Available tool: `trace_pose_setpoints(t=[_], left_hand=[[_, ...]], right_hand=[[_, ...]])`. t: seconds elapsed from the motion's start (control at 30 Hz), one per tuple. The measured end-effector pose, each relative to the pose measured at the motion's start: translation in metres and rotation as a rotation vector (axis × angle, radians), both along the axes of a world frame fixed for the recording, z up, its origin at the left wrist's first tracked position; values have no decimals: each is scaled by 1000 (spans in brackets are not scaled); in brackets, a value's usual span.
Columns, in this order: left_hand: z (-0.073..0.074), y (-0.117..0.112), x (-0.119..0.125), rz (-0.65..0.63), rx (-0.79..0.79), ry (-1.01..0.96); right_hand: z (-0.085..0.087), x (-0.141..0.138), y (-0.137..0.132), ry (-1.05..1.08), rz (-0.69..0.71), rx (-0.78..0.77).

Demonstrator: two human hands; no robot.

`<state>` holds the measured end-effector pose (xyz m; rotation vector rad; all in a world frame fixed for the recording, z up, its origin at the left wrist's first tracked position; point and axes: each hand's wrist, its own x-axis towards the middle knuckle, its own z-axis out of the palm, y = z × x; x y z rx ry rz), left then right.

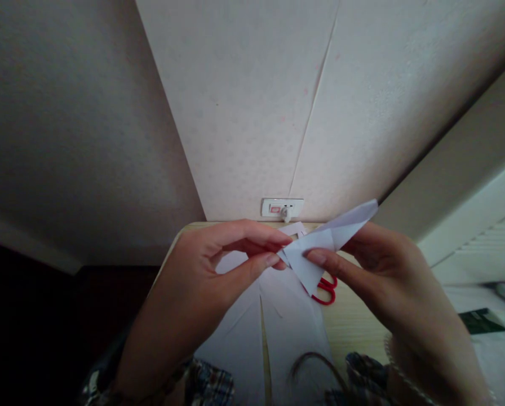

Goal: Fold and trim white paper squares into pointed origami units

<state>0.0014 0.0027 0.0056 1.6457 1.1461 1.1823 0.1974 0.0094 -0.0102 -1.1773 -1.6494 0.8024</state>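
Observation:
A piece of folded white paper (315, 254) is held up between both hands above a small table. My left hand (227, 259) pinches its narrow left tip between thumb and fingers. My right hand (371, 265) grips the wider part, with the thumb flat on the near face and the fingers behind it. The paper's upper right end sticks out past the right fingers. Red-handled scissors (326, 293) lie on the table just below, their blades hidden by the paper. White paper sheets (290, 316) rest under the hands.
The pale wooden table (354, 321) stands against a patterned wall (252, 113). A wall socket (282, 207) with a white plug sits just above the table's back edge. At the right, a dark green item (483, 321) lies on a white surface.

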Motion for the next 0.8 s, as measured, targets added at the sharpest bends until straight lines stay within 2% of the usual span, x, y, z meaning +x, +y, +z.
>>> trace_pose_setpoints(t=[0.13, 0.47, 0.67, 0.8], left_hand=[[-1, 0, 0, -18, 13, -67], [0, 1, 0, -53, 24, -58], [-2, -2, -1, 0, 36, -23], [0, -5, 0, 33, 61, 30]], right_hand=[[0, 2, -2, 1, 14, 5], [3, 2, -2, 94, -5, -36], [4, 1, -4, -1, -26, 48], [6, -1, -5, 19, -33, 21]])
